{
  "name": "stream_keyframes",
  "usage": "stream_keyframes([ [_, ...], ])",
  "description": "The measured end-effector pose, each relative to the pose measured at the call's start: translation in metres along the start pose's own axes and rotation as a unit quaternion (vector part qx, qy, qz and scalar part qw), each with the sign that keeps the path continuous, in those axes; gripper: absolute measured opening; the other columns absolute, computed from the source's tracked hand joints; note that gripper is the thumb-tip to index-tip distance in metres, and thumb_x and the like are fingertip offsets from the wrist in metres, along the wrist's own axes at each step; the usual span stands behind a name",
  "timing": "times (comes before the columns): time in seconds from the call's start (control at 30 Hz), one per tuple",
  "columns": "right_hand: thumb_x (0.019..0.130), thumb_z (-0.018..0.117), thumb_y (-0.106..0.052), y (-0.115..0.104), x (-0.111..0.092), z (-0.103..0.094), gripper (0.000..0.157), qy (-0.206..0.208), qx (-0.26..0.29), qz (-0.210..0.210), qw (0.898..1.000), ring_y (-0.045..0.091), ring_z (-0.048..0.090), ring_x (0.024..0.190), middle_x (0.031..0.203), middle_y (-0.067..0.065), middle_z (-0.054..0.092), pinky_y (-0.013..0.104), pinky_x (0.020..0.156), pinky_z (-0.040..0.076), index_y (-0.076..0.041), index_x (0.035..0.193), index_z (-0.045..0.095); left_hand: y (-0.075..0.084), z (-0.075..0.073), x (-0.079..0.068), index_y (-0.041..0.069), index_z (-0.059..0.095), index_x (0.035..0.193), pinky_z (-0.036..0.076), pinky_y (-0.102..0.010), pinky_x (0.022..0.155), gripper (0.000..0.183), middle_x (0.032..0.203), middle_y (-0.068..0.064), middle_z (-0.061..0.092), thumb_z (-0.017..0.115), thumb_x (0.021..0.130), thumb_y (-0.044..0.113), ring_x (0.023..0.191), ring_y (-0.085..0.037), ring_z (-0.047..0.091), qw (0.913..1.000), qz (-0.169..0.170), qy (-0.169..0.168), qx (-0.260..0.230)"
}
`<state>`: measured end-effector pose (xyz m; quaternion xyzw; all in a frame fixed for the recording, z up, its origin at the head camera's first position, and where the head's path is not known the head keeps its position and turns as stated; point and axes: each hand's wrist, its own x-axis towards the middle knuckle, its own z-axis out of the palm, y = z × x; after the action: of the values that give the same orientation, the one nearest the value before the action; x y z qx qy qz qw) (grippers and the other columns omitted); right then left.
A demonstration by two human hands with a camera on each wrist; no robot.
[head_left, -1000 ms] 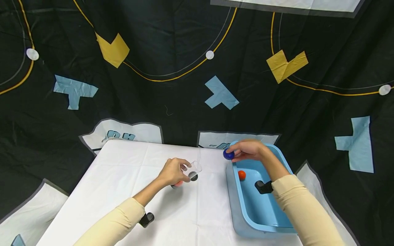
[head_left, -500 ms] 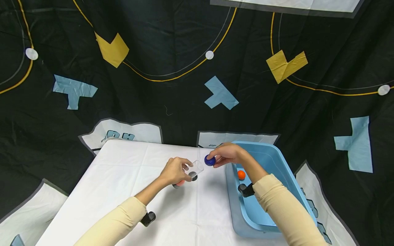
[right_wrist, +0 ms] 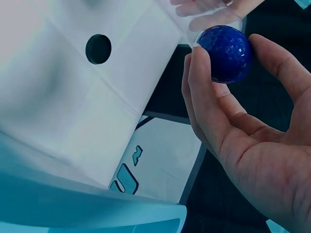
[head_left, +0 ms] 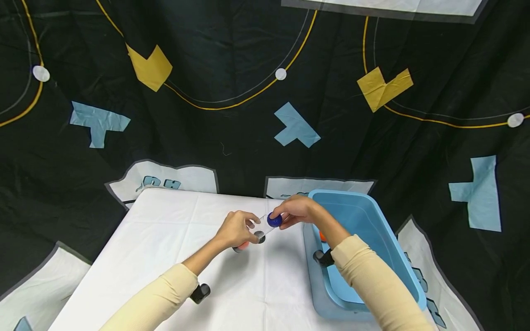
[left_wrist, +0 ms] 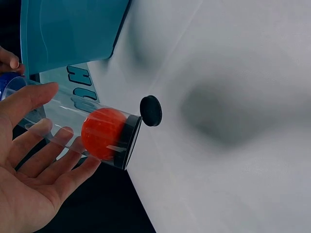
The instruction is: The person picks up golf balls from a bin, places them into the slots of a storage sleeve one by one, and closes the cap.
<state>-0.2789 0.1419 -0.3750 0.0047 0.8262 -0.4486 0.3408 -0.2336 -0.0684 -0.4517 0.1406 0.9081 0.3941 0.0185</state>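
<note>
My left hand [head_left: 237, 230] grips a clear plastic tube [left_wrist: 73, 108] held tilted above the white table. An orange ball [left_wrist: 99, 133] rests inside the tube against its black end cap [left_wrist: 128, 141]. My right hand [head_left: 296, 211] pinches a dimpled blue ball [right_wrist: 226, 54] between thumb and fingertips, right at the tube's open mouth. Whether the ball touches the rim or has entered it, I cannot tell. On the table below lies a loose round black cap [left_wrist: 151, 110].
A light blue bin [head_left: 315, 280] stands on the table at right, under my right forearm. Another orange ball [head_left: 322, 236] shows inside it, partly hidden by the wrist. The white tabletop [head_left: 161, 239] ends at a black cloth backdrop [head_left: 232, 138].
My right hand has carried the blue ball leftward from over the bin's edge to the tube's mouth. The left hand and tube have stayed nearly still.
</note>
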Motion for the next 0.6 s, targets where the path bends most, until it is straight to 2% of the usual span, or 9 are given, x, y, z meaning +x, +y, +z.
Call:
stream_keyframes([
  [0.37, 0.088, 0.077, -0.021, 0.0013, 0.0022, 0.004, 0.043, 0.0, 0.011, -0.003, 1.0, 0.021, 0.074, 0.078, 0.108, 0.022, 0.073, 0.039, 0.089, 0.06, 0.009, 0.117, 0.066, 0.0048, 0.0008, 0.0032, 0.014, 0.079, 0.1, 0.056, -0.033, 0.074, 0.042, 0.088, -0.004, 0.078, 0.095, 0.061, 0.017, 0.087, -0.021, 0.072, 1.0, 0.005, -0.003, 0.0],
  [0.6, 0.087, 0.079, -0.021, 0.0023, 0.0005, 0.0058, 0.038, 0.008, 0.011, -0.014, 1.0, 0.019, 0.072, 0.074, 0.098, 0.019, 0.072, 0.038, 0.085, 0.061, 0.008, 0.109, 0.069, 0.0068, 0.0007, 0.0049, 0.015, 0.079, 0.098, 0.055, -0.031, 0.071, 0.043, 0.085, -0.003, 0.077, 0.096, 0.059, 0.016, 0.083, -0.015, 0.068, 1.0, 0.003, 0.0, 0.002],
])
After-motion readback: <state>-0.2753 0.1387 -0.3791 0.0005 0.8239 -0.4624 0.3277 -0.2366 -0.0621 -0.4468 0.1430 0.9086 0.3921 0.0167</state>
